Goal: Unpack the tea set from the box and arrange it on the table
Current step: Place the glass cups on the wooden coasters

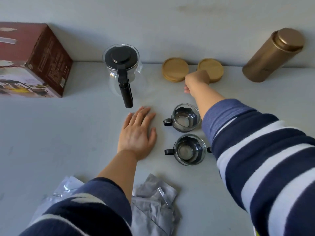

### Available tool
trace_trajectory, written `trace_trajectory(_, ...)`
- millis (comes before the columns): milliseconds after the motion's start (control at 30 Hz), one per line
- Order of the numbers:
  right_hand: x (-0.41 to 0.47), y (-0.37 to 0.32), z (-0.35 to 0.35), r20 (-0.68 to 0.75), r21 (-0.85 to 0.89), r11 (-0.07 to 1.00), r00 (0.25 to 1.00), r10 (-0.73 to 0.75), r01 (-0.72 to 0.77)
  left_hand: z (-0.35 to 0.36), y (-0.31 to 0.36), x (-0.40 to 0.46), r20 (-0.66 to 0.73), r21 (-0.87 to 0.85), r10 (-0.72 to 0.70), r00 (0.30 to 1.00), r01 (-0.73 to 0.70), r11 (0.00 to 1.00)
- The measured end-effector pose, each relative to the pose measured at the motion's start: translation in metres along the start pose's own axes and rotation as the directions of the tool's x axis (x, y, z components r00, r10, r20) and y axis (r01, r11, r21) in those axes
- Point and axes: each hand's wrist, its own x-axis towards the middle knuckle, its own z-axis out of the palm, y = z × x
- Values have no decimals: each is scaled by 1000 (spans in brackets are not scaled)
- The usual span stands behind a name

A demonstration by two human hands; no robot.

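Right hand fingers hidden behind knuckles

The light is soft and even, like daylight, and the gray desk looks pale. Shadows are faint and short. The wide lens bends things near the edges, so the brown box leans. The far right hand looks a little blurry.

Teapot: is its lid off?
No. The black lid sits on top of the glass teapot, which stands upright on the table beyond the flat left hand.
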Motion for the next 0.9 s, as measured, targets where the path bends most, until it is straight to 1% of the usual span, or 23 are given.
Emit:
trace_trajectory(100,11,-4,7,56,98,992,996,69,-74,1,-1,0,-8,-9,-4,1000,4,1000)
trace_trajectory(200,20,-3,13,68,124,987,994,91,-99,1,-1,0,-12,-10,-10,1000,9,1000)
trace_trajectory(300,18,-6,11,64,105,990,994,92,-98,1,0,0,-7,-4,-10,1000,10,1000)
trace_trajectory(433,10,-8,0,75,27,997,995,64,-66,1,-1,-1,-12,-2,-12,1000,12,1000)
trace_trajectory(500,-5,-10,-9,111,-41,999,993,36,-31,1,-1,-1,-15,-3,-13,1000,13,1000)
trace_trajectory(567,-21,-6,-19,136,-160,986,990,-19,41,2,-1,0,-19,-8,-14,1000,14,1000)
trace_trajectory(633,-32,3,-29,144,-322,942,988,-50,95,2,-1,-1,-20,-11,-14,1000,13,1000)
trace_trajectory(733,-41,10,-39,126,-524,840,988,-88,142,2,-1,-1,-27,-8,-9,1000,8,1000)
trace_trajectory(800,-41,12,-42,92,-581,803,991,-96,131,2,-1,-1,-33,-19,-8,999,7,1000)
trace_trajectory(900,-41,15,-39,67,-633,754,983,-171,174,2,-2,0,-37,-23,-13,999,12,1000)
